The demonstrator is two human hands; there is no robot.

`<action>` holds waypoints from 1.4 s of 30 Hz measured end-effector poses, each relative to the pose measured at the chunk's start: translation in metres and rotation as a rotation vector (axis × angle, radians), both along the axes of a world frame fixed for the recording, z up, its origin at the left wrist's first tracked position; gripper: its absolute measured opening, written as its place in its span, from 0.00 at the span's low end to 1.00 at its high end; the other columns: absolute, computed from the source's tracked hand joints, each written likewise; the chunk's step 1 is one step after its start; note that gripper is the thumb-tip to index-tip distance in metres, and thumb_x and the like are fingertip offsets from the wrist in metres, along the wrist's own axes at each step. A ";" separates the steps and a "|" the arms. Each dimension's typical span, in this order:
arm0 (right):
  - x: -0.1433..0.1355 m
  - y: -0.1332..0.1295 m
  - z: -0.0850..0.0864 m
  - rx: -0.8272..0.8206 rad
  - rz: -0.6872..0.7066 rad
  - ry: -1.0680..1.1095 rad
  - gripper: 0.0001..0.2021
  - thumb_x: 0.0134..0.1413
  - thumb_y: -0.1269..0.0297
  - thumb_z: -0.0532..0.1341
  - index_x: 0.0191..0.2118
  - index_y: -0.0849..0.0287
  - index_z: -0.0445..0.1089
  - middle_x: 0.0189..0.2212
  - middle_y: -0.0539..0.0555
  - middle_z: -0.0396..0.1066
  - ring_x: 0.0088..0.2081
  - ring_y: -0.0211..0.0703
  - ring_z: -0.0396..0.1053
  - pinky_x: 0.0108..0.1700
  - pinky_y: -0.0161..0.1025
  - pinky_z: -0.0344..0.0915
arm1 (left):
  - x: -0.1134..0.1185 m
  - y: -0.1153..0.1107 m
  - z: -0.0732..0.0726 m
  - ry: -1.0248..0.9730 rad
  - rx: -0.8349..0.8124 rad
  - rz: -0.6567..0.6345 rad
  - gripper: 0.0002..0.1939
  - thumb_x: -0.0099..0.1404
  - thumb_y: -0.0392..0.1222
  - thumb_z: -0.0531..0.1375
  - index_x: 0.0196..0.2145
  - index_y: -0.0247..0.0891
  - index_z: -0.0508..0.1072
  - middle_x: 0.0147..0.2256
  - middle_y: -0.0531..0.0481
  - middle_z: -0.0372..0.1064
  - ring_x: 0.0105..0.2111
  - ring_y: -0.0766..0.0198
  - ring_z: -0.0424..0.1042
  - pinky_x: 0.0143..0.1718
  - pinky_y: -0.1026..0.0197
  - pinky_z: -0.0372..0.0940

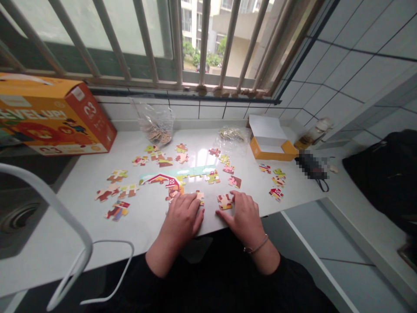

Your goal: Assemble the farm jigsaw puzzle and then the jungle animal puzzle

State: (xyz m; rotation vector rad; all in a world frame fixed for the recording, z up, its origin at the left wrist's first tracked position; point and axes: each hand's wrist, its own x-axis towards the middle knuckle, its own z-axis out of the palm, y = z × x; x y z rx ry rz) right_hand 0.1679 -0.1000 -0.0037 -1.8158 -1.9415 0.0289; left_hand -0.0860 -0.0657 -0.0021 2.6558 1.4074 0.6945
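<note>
My left hand (184,215) lies over the lower part of a partly joined puzzle, whose red barn roof (159,178) and pale blue strip (195,171) show above it. Its fingers rest on pieces that they partly cover. My right hand (244,213) holds a brown and cream puzzle piece (224,201) at its right side, between thumb and fingers, on the white counter (146,230). That piece is apart from the joined part. A pink piece (234,181) lies just above my right hand.
Loose pieces lie at left (117,211) and right (276,194). Behind stand a large orange box (55,117), plastic bags (158,126) and an open yellow box (273,150). A white curved tube (73,221) crosses the left front, near a sink (19,217).
</note>
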 end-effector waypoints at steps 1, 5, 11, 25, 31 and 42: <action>-0.003 0.001 0.001 -0.012 -0.009 0.004 0.30 0.66 0.46 0.72 0.64 0.56 0.67 0.51 0.64 0.78 0.52 0.65 0.74 0.52 0.58 0.71 | 0.000 0.000 0.000 -0.001 0.003 -0.007 0.10 0.79 0.42 0.57 0.51 0.40 0.77 0.60 0.36 0.78 0.59 0.42 0.75 0.69 0.31 0.63; -0.003 0.011 0.002 -0.088 0.057 0.095 0.24 0.68 0.59 0.68 0.65 0.55 0.67 0.57 0.64 0.78 0.58 0.64 0.75 0.59 0.61 0.71 | 0.001 0.000 0.001 -0.001 0.033 -0.013 0.09 0.79 0.41 0.57 0.50 0.39 0.77 0.59 0.36 0.79 0.58 0.42 0.76 0.67 0.30 0.64; 0.016 0.025 0.000 -0.088 0.233 0.231 0.34 0.64 0.66 0.68 0.73 0.50 0.62 0.67 0.63 0.73 0.67 0.62 0.72 0.69 0.62 0.70 | 0.001 0.000 0.002 -0.028 0.049 0.004 0.06 0.78 0.40 0.59 0.44 0.40 0.77 0.52 0.39 0.80 0.53 0.44 0.77 0.66 0.32 0.65; 0.038 0.057 -0.001 -0.086 0.450 0.255 0.29 0.63 0.69 0.74 0.66 0.49 0.67 0.55 0.59 0.79 0.59 0.59 0.77 0.64 0.61 0.75 | 0.000 0.000 -0.003 -0.031 0.034 -0.070 0.10 0.79 0.41 0.60 0.54 0.40 0.77 0.58 0.39 0.79 0.57 0.45 0.77 0.65 0.35 0.68; 0.034 0.073 -0.001 -0.041 0.481 0.241 0.24 0.67 0.70 0.70 0.64 0.49 0.70 0.58 0.60 0.78 0.60 0.59 0.76 0.63 0.61 0.75 | -0.001 0.001 -0.003 -0.019 0.018 -0.085 0.09 0.80 0.42 0.59 0.53 0.40 0.77 0.58 0.38 0.79 0.57 0.46 0.77 0.65 0.35 0.68; 0.032 0.087 -0.007 0.010 0.512 0.213 0.16 0.73 0.67 0.65 0.62 0.51 0.73 0.57 0.59 0.80 0.60 0.57 0.76 0.65 0.61 0.71 | -0.001 0.001 0.000 -0.025 0.012 -0.098 0.08 0.80 0.42 0.59 0.50 0.40 0.77 0.57 0.38 0.78 0.56 0.46 0.76 0.66 0.36 0.68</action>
